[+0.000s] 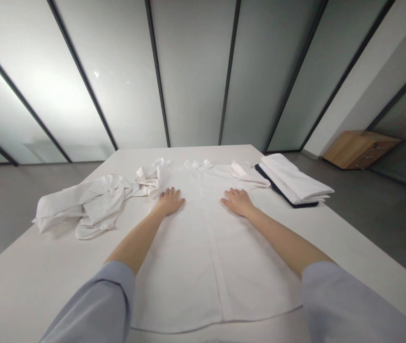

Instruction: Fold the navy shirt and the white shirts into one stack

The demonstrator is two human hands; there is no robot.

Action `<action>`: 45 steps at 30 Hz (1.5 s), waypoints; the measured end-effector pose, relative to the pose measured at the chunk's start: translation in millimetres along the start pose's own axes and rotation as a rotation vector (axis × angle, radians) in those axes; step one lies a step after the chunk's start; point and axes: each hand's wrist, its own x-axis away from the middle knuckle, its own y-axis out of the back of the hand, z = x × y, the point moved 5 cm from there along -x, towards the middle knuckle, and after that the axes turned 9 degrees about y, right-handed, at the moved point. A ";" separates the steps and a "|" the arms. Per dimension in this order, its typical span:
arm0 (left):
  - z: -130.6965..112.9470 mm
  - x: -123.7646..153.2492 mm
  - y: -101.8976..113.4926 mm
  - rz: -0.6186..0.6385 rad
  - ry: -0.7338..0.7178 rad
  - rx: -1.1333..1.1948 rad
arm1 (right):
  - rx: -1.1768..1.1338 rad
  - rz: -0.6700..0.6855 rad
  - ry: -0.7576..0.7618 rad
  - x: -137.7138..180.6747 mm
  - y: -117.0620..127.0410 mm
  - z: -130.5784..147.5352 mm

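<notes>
Left hand (169,200) and right hand (238,201) lie flat, fingers extended, palms down on the shirt (203,247), gripping nothing. The shirt lies spread on the table (20,281), buttoned front up.

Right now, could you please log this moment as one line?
left hand: flat on white shirt | right hand: same | crumpled shirt: left | folded stack: right

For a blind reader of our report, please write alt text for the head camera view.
The left hand and right hand lie flat on a white button-front shirt spread on a white table. A crumpled white shirt lies at left; a stack of folded white garments lies at right.
</notes>
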 end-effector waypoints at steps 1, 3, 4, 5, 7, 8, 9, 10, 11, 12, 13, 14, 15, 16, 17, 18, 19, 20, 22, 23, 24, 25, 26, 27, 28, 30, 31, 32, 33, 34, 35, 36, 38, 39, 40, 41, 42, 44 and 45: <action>-3.7 -0.4 0.7 0.014 0.025 0.012 | 0.003 -0.041 0.010 -3.4 6.2 -4.5; -11.4 -1.0 1.5 -0.009 0.090 0.025 | 0.017 -0.156 -0.036 -12.3 20.9 -20.2; -15.0 -1.0 1.8 -0.047 0.116 0.026 | 0.030 -0.224 -0.085 -17.1 28.3 -30.4; -18.2 -0.6 1.7 -0.091 0.133 0.027 | 0.044 -0.286 -0.137 -21.8 34.7 -41.1; -22.3 0.4 -0.1 -0.160 0.131 0.035 | 0.058 -0.340 -0.228 -31.8 41.6 -61.6; -23.0 0.8 -1.6 -0.172 0.120 0.044 | 0.055 -0.316 -0.263 -37.0 41.4 -70.8; -22.5 1.0 -3.1 -0.172 0.114 0.055 | 0.044 -0.260 -0.296 -42.0 39.1 -79.4; -21.2 1.0 -4.2 -0.166 0.112 0.066 | 0.027 -0.188 -0.328 -46.4 35.7 -87.2; -19.8 1.0 -4.6 -0.164 0.111 0.074 | 0.007 -0.124 -0.353 -50.0 32.9 -93.9; -18.4 0.9 -4.6 -0.160 0.112 0.082 | -0.015 -0.086 -0.371 -53.0 31.7 -99.4; -17.4 0.8 -4.3 -0.158 0.114 0.091 | -0.036 -0.087 -0.387 -55.6 33.3 -104.1; -16.8 0.6 -3.9 -0.156 0.115 0.100 | -0.053 -0.130 -0.395 -58.2 38.1 -107.6; -16.6 0.5 -3.5 -0.157 0.117 0.110 | -0.065 -0.209 -0.393 -60.7 45.8 -109.7; -16.6 0.3 -3.4 -0.159 0.117 0.119 | -0.072 -0.308 -0.378 -63.1 55.9 -110.0; -16.8 0.0 -3.6 -0.161 0.118 0.129 | -0.077 -0.413 -0.350 -65.3 67.2 -108.0; -17.0 -0.4 -4.1 -0.165 0.116 0.140 | -0.082 -0.511 -0.300 -67.3 79.0 -102.9; -17.1 -0.9 -4.8 -0.169 0.114 0.152 | -0.088 -0.598 -0.229 -68.9 90.4 -94.3; -17.1 -1.6 -5.7 -0.175 0.110 0.168 | -0.097 -0.664 -0.139 -69.8 100.5 -82.2; -15.8 -3.6 -6.7 -0.200 0.104 0.227 | -0.124 -0.715 0.074 -68.0 113.9 -48.5; -14.4 -4.9 -6.4 -0.222 0.100 0.276 | -0.138 -0.695 0.195 -64.8 116.0 -27.5; -12.6 -6.3 -5.7 -0.246 0.095 0.339 | -0.152 -0.642 0.327 -59.9 114.3 -4.5; -10.2 -7.8 -4.7 -0.267 0.087 0.415 | -0.161 -0.565 0.460 -53.0 109.2 19.0; -7.6 -9.3 -3.6 -0.284 0.076 0.501 | -0.170 -0.493 0.573 -44.0 101.9 40.9; -4.6 -10.8 -2.7 -0.291 0.068 0.593 | -0.176 -0.437 0.653 -34.1 93.3 59.6; -1.6 -12.2 -2.2 -0.287 0.064 0.683 | -0.185 -0.394 0.712 -24.1 83.8 74.9; 3.1 -14.1 -2.0 -0.259 0.068 0.829 | -0.201 -0.306 0.781 -7.2 62.7 94.8; 3.9 -14.1 -2.2 -0.237 0.068 0.865 | -0.212 -0.283 0.778 -1.4 52.9 98.5; 3.2 -13.5 -2.4 -0.214 0.062 0.865 | -0.222 -0.273 0.755 2.4 44.1 98.5; 1.1 -12.1 -2.4 -0.195 0.049 0.827 | -0.230 -0.280 0.712 4.4 36.7 95.2; -2.2 -10.0 -2.0 -0.183 0.025 0.757 | -0.237 -0.298 0.655 5.0 30.7 89.5; -6.4 -7.5 -1.4 -0.177 -0.004 0.668 | -0.243 -0.318 0.591 4.3 25.7 82.0; -11.0 -4.7 -0.9 -0.176 -0.037 0.575 | -0.251 -0.332 0.523 2.8 21.6 73.6; -19.3 0.1 0.2 -0.181 -0.102 0.432 | -0.269 -0.334 0.377 -2.0 15.1 55.8; -22.2 1.5 0.6 -0.180 -0.128 0.397 | -0.274 -0.324 0.300 -4.6 12.6 47.2; -24.0 2.1 0.8 -0.175 -0.146 0.390 | -0.276 -0.306 0.227 -7.1 10.5 39.3; -24.7 1.9 0.8 -0.167 -0.154 0.410 | -0.274 -0.285 0.166 -9.2 8.9 32.7; -24.1 0.8 0.8 -0.159 -0.153 0.459 | -0.271 -0.262 0.118 -10.9 7.6 27.4; -21.1 -2.8 -0.7 -0.117 -0.127 0.629 | -0.267 -0.224 0.065 -13.1 6.0 21.0; -19.6 -4.9 -2.4 -0.079 -0.109 0.733 | -0.267 -0.211 0.058 -13.7 5.6 19.5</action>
